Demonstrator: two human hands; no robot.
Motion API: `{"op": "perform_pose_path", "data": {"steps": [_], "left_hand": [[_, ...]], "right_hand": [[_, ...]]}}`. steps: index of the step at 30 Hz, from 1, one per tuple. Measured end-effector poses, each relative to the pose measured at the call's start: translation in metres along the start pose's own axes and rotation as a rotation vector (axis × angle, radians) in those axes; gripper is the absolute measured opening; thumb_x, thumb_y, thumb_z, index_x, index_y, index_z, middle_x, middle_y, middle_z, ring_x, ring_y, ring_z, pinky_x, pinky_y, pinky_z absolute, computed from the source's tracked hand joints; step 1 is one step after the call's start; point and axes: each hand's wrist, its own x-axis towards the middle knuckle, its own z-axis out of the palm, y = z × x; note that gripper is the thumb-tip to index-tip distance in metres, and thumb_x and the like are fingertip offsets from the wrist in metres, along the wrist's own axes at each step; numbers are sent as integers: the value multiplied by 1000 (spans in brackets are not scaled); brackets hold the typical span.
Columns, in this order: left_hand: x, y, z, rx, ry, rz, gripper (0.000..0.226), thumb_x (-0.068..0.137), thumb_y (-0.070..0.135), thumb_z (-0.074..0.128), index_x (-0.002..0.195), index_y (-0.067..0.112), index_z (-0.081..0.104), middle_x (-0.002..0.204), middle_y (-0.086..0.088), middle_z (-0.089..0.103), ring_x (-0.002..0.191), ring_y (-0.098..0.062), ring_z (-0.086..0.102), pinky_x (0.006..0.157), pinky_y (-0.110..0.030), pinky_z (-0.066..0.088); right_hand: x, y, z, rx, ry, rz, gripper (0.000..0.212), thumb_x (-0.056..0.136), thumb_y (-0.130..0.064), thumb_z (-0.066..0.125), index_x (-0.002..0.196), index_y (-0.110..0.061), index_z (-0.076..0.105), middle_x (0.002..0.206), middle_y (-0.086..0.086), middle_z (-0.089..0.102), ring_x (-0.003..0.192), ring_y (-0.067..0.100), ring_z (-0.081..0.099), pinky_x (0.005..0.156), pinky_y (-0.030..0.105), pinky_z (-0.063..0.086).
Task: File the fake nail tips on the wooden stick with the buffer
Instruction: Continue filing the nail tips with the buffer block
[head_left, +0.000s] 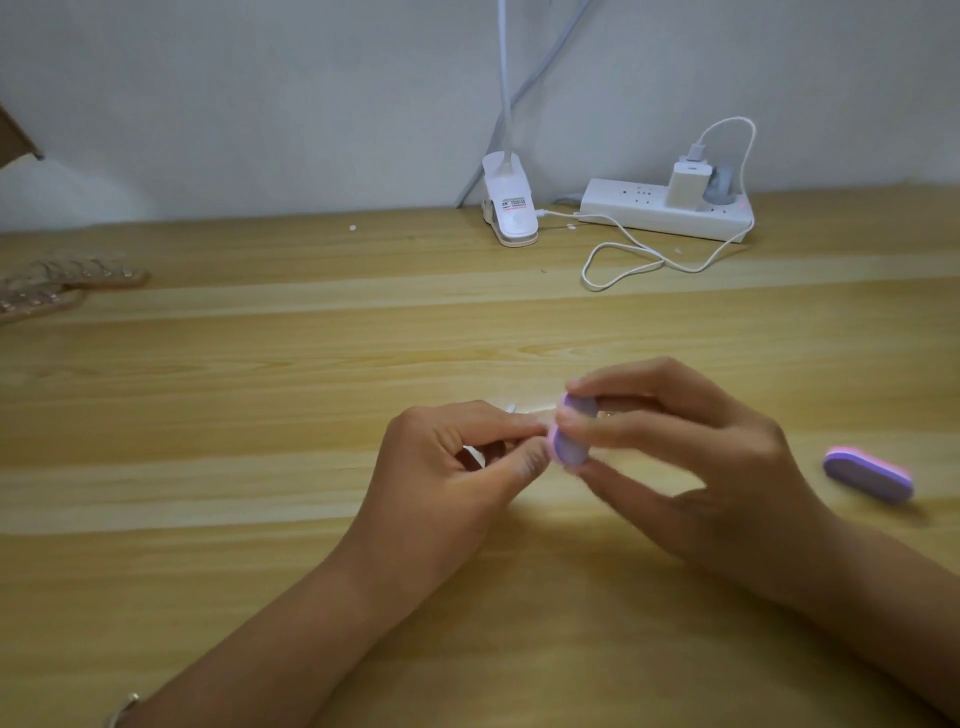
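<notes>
STEP: filing stroke | left hand (457, 457): curled, pinches wooden stick (522, 413) above mid-bench (260, 364); nail tip mostly hidden | right hand (691, 457): curled round buffer (569, 447), touches stick end | NEXT: calls for short, light strokes and a steady stick.

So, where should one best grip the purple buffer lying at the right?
Probably pinch the spare buffer across its two long edges near the middle, coming from above: it lies flat on the table, narrow and oblong, its sides free.
</notes>
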Motion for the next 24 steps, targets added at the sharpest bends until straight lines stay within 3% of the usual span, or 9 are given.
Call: {"op": "perform_pose_path", "data": {"steps": [2,5,8,11,14,17,24], "left_hand": [[-1,1,0,-26,-14,4,8,82,15,73,86,14,80,72,-9,71,69,-33,61,58,-36,48],[-1,4,-1,-54,-13,-45,11,82,9,75,89,15,80,76,-1,75,72,-27,67,64,-31,52],[-1,5,0,-103,-28,-70,10,82,13,73,88,14,80,70,4,74,58,-8,61,54,-18,45],[-1,6,0,-169,-42,-80,18,80,20,69,91,12,79,63,11,68,55,5,52,53,-10,40],[0,5,0,-205,-38,-129,11,84,13,70,87,12,80,67,3,72,54,3,56,50,-11,41],[-1,3,-1,-202,-54,-124,12,87,8,68,89,13,79,62,10,69,54,3,56,49,-11,41],[0,4,-1,-244,-58,-145,10,83,19,72,89,17,80,65,6,71,53,-1,54,49,-12,42]], "right_hand": [[-3,-4,6,6,-8,-61,18,86,-5,77,104,-3,77,111,16,66,98,17,70,87,27,56],[1,5,-4,-16,18,-34,19,84,-3,77,103,-1,76,110,18,65,97,18,70,85,29,58],[0,4,-2,-8,17,-22,19,83,-1,78,102,1,76,109,19,65,98,18,70,87,28,58],[-2,-1,4,8,-4,-78,19,85,-3,78,104,-1,76,110,18,66,97,20,70,86,29,58],[3,6,-7,-25,11,-37,20,83,-2,78,103,1,76,109,19,65,97,17,69,86,28,57],[0,2,-3,11,-12,-27,20,84,-2,78,103,-1,76,110,18,65,97,18,69,86,28,57],[3,2,-6,12,-5,-22,20,83,-3,78,103,0,76,109,18,65,96,17,69,85,28,56]]}}
